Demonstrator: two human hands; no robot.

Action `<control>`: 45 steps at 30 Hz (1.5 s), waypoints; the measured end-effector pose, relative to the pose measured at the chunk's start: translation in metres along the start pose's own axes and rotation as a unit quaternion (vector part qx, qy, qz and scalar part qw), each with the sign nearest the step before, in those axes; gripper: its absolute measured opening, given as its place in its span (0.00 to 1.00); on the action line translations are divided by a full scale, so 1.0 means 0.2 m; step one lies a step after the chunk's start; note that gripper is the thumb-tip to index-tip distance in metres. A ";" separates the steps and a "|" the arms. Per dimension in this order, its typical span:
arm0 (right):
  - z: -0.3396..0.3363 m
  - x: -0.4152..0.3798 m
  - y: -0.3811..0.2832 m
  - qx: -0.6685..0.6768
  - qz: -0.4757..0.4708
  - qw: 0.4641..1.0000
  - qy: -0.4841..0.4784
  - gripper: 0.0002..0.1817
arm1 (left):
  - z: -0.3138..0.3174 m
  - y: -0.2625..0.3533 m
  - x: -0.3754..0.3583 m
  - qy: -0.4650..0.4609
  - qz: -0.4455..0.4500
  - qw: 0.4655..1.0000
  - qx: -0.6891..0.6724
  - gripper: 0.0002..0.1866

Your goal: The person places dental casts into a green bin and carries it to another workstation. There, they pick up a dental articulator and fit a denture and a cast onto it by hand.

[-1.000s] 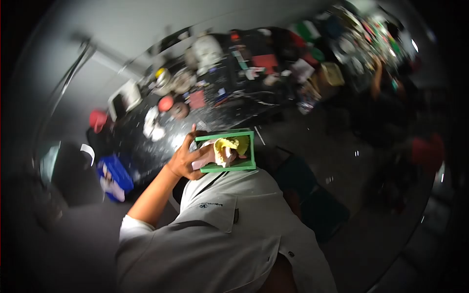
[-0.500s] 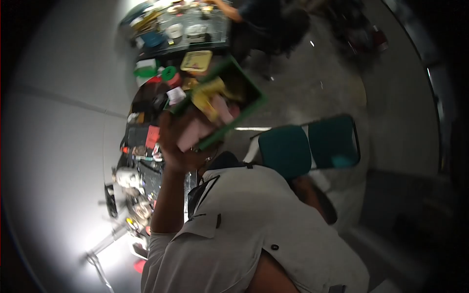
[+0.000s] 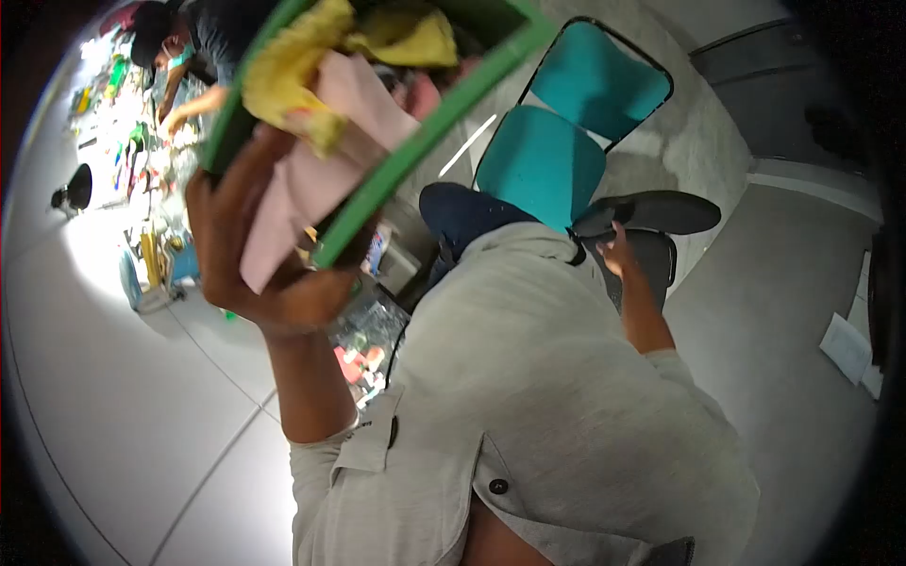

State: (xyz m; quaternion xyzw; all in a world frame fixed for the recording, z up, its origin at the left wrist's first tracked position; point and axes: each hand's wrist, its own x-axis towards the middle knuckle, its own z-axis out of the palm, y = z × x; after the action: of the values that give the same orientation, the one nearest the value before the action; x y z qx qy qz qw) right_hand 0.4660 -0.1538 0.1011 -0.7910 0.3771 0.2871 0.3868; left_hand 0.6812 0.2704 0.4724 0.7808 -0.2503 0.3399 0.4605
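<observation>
My left hand (image 3: pixel 274 236) grips the near edge of a green open box (image 3: pixel 377 193), which is tilted at the upper left. Inside the box lie a crumpled yellow cloth or wrapper (image 3: pixel 297 80) and pink sheets (image 3: pixel 349 113), with more pieces in shadow. My fingers press on the pink material at the box's edge. At the right, my right hand (image 3: pixel 618 253) is beside a black chair (image 3: pixel 651 213), its visible fingers apart. Whether it touches the chair is hard to tell.
Two teal chair parts (image 3: pixel 543 165) stand ahead of my legs. Another person (image 3: pixel 222 42) leans over a brightly lit, cluttered table (image 3: pixel 104 160) at the upper left. Part of a table with red items (image 3: pixel 359 363) shows below the box. Papers (image 3: pixel 847 349) are at the far right.
The view has turned, and the box in my left hand appears closer and farther up. The black chair and my right hand now show more clearly, higher in view.
</observation>
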 end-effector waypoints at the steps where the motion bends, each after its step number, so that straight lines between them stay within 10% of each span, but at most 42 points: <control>1: 0.11 0.15 0.25 -0.047 0.032 0.998 0.024 0.39 | -0.01 -0.01 0.09 -0.074 0.075 0.989 0.105 0.35; 3: 0.19 0.21 0.44 -0.091 0.072 0.992 0.052 0.37 | 0.04 -0.08 0.12 -0.084 0.059 0.993 0.054 0.34; 12: 0.00 0.38 0.04 -0.121 -0.432 0.893 0.044 0.23 | 0.34 -0.55 0.36 -0.158 -0.006 0.987 -0.036 0.33; 14: 0.02 0.88 -0.28 -0.018 -0.010 0.996 -0.090 0.29 | 0.45 -0.70 0.45 -0.159 -0.018 0.986 -0.039 0.36; 27: -0.99 1.40 -2.82 0.030 -0.295 0.953 -0.064 0.26 | 1.15 -1.60 1.38 -0.168 -0.087 0.978 -0.091 0.37; 38: -1.35 1.60 -4.60 0.191 -0.550 0.692 -0.426 0.68 | 1.45 -2.50 2.10 -0.047 -0.128 0.987 -0.079 0.38; 45: -1.42 1.95 -5.54 0.145 -0.529 0.768 -0.330 0.74 | 1.63 -3.22 2.80 -0.075 -0.103 0.992 -0.017 0.35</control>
State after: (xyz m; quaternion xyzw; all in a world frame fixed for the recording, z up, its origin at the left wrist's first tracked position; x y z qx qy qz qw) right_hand 1.6351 -0.0733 0.3999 -0.6558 -0.2152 0.2223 0.6887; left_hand 1.5930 0.2271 0.4339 0.8178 -0.2085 0.2271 0.4860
